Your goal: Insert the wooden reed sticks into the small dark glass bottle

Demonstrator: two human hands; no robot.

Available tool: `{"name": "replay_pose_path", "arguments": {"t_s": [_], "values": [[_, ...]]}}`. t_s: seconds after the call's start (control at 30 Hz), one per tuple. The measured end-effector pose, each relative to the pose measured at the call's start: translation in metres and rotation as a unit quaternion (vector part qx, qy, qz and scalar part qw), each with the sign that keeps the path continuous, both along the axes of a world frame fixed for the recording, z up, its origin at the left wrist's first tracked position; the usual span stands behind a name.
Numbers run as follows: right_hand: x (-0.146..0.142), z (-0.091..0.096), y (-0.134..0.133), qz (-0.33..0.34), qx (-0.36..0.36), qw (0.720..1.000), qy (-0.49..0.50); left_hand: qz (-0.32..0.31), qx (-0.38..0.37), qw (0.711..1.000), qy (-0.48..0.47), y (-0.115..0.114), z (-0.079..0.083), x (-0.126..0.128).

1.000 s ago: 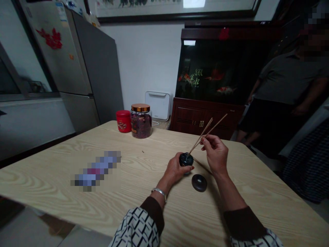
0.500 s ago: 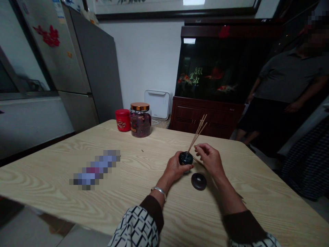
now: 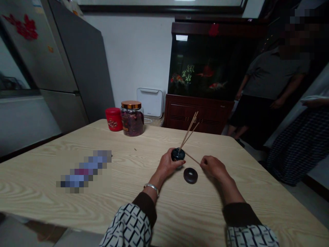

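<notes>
Jar sat in the curled left hand, sticks leaning from it; beside it, the nearly closed right hand pinched another stick.

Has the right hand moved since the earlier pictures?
Yes: against the dark ring on the table, the right hand sits lower in view and farther right.

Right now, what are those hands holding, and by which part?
The left hand holds a small dark bottle around its side. The right hand has its fingertips at a thin stick; whether it grips it cannot be told.
</notes>
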State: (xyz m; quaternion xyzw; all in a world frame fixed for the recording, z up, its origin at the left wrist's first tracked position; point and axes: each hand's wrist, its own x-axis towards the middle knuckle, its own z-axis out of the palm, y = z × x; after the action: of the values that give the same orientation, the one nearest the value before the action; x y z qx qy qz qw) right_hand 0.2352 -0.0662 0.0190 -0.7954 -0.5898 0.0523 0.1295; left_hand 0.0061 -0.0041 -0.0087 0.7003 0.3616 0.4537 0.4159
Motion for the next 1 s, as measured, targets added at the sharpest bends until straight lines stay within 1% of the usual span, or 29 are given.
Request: {"name": "replay_pose_path", "arguments": {"t_s": [0.1, 0.17, 0.27, 0.33, 0.37, 0.4, 0.43, 0.47, 0.5, 0.53, 0.57, 0.6, 0.67, 0.73, 0.87, 1.0], "values": [[0.0, -0.001, 0.0, -0.001, 0.006, 1.0, 0.017, -0.004, -0.005, 1.0, -0.002, 0.002, -0.002, 0.001], [0.003, 0.0, -0.002, 0.009, 0.025, 0.999, 0.036, -0.005, -0.004, 1.0, -0.005, 0.002, -0.004, 0.001], [0.012, 0.008, -0.005, 0.023, 0.085, 0.994, 0.07, -0.007, -0.004, 1.0, -0.014, 0.002, -0.004, 0.0], [0.018, 0.019, -0.007, 0.018, 0.167, 0.979, 0.115, -0.009, -0.009, 1.0, -0.017, 0.001, -0.003, 0.0], [0.02, 0.027, -0.008, 0.008, 0.227, 0.961, 0.16, -0.009, -0.01, 1.0, -0.015, 0.0, -0.002, 0.0], [0.02, 0.035, -0.008, -0.004, 0.297, 0.928, 0.226, -0.007, -0.011, 1.0, -0.013, -0.001, -0.001, -0.001], [0.017, 0.044, -0.009, -0.015, 0.366, 0.878, 0.308, -0.005, -0.012, 1.0, -0.011, -0.001, 0.0, -0.001], [0.012, 0.053, -0.009, -0.02, 0.419, 0.818, 0.392, -0.004, -0.013, 1.0, -0.011, -0.001, 0.0, -0.001], [0.005, 0.061, -0.01, -0.018, 0.451, 0.762, 0.465, -0.004, -0.014, 1.0, -0.011, -0.001, 0.0, -0.001], [-0.003, 0.068, -0.01, -0.008, 0.467, 0.716, 0.519, -0.004, -0.015, 1.0, -0.012, -0.001, 0.001, -0.001], [-0.013, 0.074, -0.009, 0.006, 0.475, 0.686, 0.551, -0.003, -0.015, 1.0, -0.013, -0.001, 0.001, -0.001], [-0.022, 0.078, -0.008, 0.021, 0.481, 0.671, 0.563, -0.002, -0.015, 1.0, -0.014, -0.001, 0.001, -0.001], [-0.039, 0.081, -0.003, 0.039, 0.499, 0.668, 0.551, -0.001, -0.015, 1.0, -0.015, -0.001, 0.001, -0.001], [-0.05, 0.079, 0.004, 0.05, 0.513, 0.677, 0.526, -0.007, -0.016, 1.0, -0.015, -0.001, 0.001, -0.001], [-0.056, 0.073, 0.016, 0.074, 0.521, 0.69, 0.498, -0.004, -0.009, 1.0, -0.006, 0.0, 0.0, -0.001], [-0.06, 0.071, 0.022, 0.093, 0.51, 0.704, 0.485, 0.008, -0.002, 1.0, 0.0, 0.001, -0.002, 0.0]]}}
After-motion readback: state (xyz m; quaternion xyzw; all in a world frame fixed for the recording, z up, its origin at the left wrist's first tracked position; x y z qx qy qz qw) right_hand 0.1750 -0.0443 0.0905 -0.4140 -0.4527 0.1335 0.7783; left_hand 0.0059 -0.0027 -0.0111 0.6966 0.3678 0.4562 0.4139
